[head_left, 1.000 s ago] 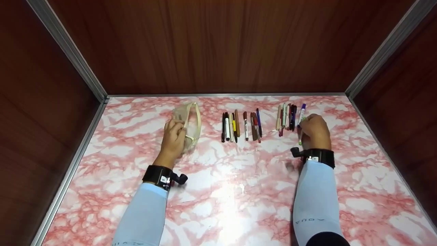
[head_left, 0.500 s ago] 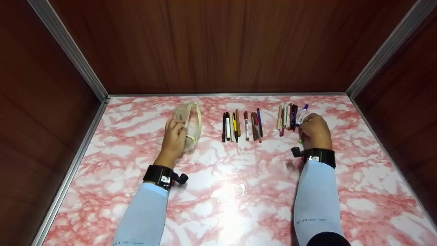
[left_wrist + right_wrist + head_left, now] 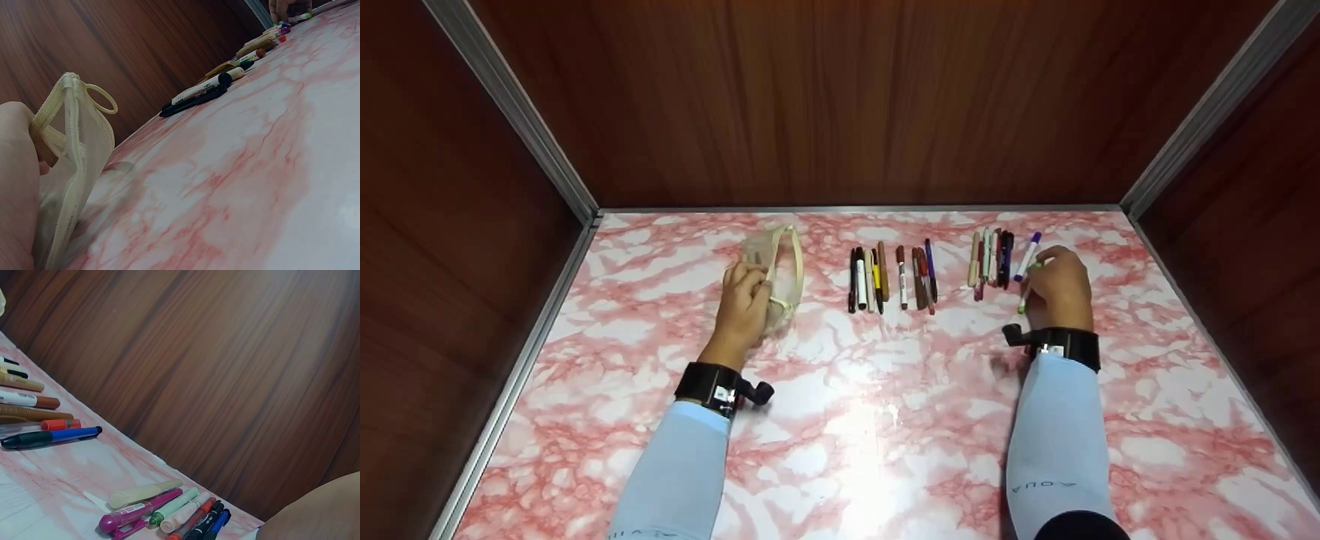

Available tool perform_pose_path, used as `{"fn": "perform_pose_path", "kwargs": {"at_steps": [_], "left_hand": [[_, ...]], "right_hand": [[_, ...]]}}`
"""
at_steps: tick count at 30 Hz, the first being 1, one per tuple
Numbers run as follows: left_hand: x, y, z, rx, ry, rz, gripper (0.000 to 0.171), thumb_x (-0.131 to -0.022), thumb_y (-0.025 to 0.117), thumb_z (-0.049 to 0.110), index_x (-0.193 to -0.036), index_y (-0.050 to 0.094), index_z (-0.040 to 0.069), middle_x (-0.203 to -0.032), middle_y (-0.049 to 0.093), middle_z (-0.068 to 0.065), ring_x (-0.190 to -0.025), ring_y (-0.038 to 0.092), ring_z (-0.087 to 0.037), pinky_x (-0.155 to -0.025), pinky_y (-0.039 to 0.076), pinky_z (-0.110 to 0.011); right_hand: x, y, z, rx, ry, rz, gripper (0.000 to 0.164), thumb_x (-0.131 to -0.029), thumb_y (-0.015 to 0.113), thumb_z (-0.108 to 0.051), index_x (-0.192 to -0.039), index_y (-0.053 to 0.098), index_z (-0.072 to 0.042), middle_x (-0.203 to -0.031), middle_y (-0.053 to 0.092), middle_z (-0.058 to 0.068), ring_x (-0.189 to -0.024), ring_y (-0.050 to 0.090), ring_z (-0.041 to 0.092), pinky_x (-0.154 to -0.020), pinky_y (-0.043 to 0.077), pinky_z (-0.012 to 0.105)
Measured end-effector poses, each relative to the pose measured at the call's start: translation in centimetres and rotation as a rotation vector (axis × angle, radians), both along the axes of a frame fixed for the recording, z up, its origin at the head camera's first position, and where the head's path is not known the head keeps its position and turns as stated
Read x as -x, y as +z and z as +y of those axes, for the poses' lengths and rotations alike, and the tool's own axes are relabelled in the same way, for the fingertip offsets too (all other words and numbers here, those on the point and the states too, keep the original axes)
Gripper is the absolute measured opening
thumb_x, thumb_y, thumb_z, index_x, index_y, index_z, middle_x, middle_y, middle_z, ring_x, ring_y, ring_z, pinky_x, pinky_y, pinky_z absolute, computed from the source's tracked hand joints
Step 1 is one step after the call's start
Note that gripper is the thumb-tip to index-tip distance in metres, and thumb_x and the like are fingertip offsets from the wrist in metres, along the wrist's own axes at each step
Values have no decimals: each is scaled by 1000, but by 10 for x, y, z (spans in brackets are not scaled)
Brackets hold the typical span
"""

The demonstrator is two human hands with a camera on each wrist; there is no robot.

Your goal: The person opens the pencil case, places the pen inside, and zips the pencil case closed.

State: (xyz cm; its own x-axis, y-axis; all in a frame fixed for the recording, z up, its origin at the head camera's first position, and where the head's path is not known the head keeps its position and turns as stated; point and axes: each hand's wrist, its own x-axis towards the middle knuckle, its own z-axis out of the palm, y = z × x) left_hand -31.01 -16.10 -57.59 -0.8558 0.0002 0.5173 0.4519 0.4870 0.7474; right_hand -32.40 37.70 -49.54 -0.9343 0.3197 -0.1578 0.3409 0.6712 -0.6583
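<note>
On the left, my left hand (image 3: 744, 296) grips the side of a cream mesh pouch (image 3: 791, 259), whose mouth gapes to the right. In the left wrist view the pouch's zipped rim (image 3: 73, 140) stands up beside my fingers, with a small cord loop at its corner. At the far right, my right hand (image 3: 1059, 281) holds a slim white marker with green ends (image 3: 1023, 306); its middle is hidden by the fingers. Just left of that hand lies a white marker with purple ends (image 3: 1027, 256), tilted. My right fingertips are out of the right wrist view.
A bunch of several pens (image 3: 991, 256) lies left of my right hand. Mid-table lie several more markers (image 3: 868, 279), then a brown-capped marker (image 3: 901, 277) and a small group of pens (image 3: 924, 276). Wooden panels (image 3: 840, 105) enclose the back and sides.
The purple-ended marker has shifted right and tilted, and my right fingers have come off it. The right hand has edged right, with the green-ended marker now showing more. My left hand stays still.
</note>
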Motion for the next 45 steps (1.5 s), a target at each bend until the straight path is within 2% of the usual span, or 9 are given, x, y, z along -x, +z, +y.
{"fn": "perform_pose_path", "kwargs": {"at_steps": [5,7,13,17,20,29,36,40,45], "left_hand": [[-3,4,-1,16,-5,-26,22,-106,58,11,-99,69,-6,-135,66,-28,-147,49,-51,-131,36,-65],[-3,6,-1,24,-2,-42,21,-106,58,10,-100,70,-7,-136,66,-27,-149,48,-51,-133,35,-63],[-4,9,-1,23,3,-40,20,-106,59,9,-100,70,-7,-135,66,-27,-151,48,-52,-138,30,-61],[6,-5,-6,4,-9,-7,21,-105,60,14,-96,69,-2,-133,68,-24,-146,51,-48,-133,36,-62],[14,-17,-8,1,-4,3,21,-106,60,19,-94,68,4,-132,68,-18,-144,53,-43,-130,39,-60],[0,4,-1,19,-9,-21,23,-106,57,15,-96,68,-3,-136,67,-26,-149,48,-52,-131,36,-66],[2,-2,-1,4,0,8,21,-105,58,15,-95,68,0,-134,66,-24,-151,47,-53,-135,33,-66],[2,-2,0,-8,-10,18,21,-105,58,14,-96,69,-2,-132,67,-25,-150,47,-54,-136,31,-67],[1,-2,0,-7,-3,2,22,-106,58,15,-97,69,-2,-134,66,-24,-149,48,-51,-133,35,-66]], "right_hand": [[1,3,-4,44,-22,70,55,-110,56,-21,-160,54,1,-125,66,23,-99,67,33,-85,55,45],[1,6,-8,119,-43,86,56,-111,56,-21,-163,51,-2,-122,65,20,-95,66,30,-80,56,41],[14,10,-24,220,-97,183,57,-107,62,-16,-162,54,-6,-109,68,10,-87,67,18,-78,56,30],[22,12,-38,269,-90,265,57,-104,66,-12,-159,56,-5,-108,66,8,-81,71,12,-75,61,25],[26,15,-48,339,-65,319,57,-105,69,-12,-160,54,-4,-106,66,6,-76,75,9,-78,67,26],[27,36,-92,462,11,435,60,-105,69,-7,-162,50,-6,-103,72,-2,-77,76,8,-77,67,24],[28,48,-148,502,144,555,54,-102,69,4,-154,54,2,-108,74,13,-76,76,8,-76,70,29],[31,48,-179,526,218,544,52,-102,69,7,-152,55,2,-111,74,19,-77,76,9,-79,71,34],[34,51,-220,588,254,482,52,-104,71,7,-153,55,-1,-117,74,19,-84,78,15,-89,71,43]]}}
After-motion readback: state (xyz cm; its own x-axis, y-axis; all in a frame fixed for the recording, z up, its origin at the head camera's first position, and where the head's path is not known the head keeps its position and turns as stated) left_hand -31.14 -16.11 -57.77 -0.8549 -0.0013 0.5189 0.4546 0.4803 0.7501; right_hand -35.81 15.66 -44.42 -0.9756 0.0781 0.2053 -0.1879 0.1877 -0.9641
